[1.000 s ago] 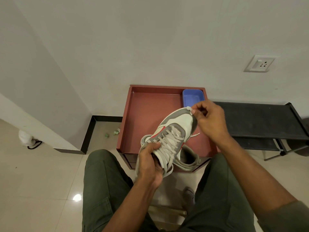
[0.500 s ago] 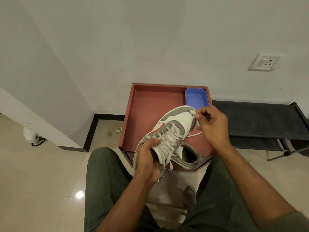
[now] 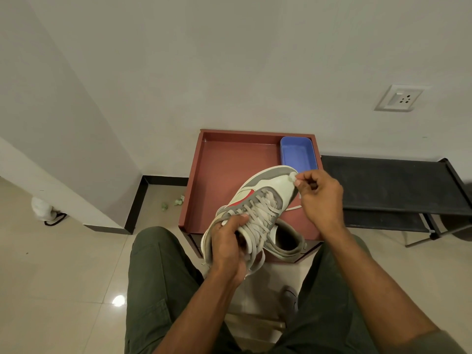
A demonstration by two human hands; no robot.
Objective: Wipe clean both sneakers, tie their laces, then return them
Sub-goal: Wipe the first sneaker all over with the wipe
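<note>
Held sneaker: a white and grey sneaker (image 3: 258,203) with a red side mark, raised above the front of the red-brown tray (image 3: 224,164), toe pointing away and to the right, laces loose.
Left hand: the left hand (image 3: 228,247) grips the sneaker at its heel end, fingers curled over the collar and the lower laces.
Right hand: the right hand (image 3: 319,198) pinches a small whitish wad (image 3: 292,178) between thumb and fingertips and presses it to the toe of the held sneaker — what the wad is made of cannot be told.
Second sneaker: the other sneaker (image 3: 287,240) lies on the tray's near right corner, its opening facing up, partly hidden behind the held one.
Blue tub: a shallow blue tub (image 3: 298,154) sits in the tray's far right corner.
Surroundings: a black low rack (image 3: 388,185) stands just right of the tray; a wall socket (image 3: 398,98) is above it; small green scraps (image 3: 176,201) lie on the floor left of the tray.
Person: seated — green trousers (image 3: 158,290) frame the view.
</note>
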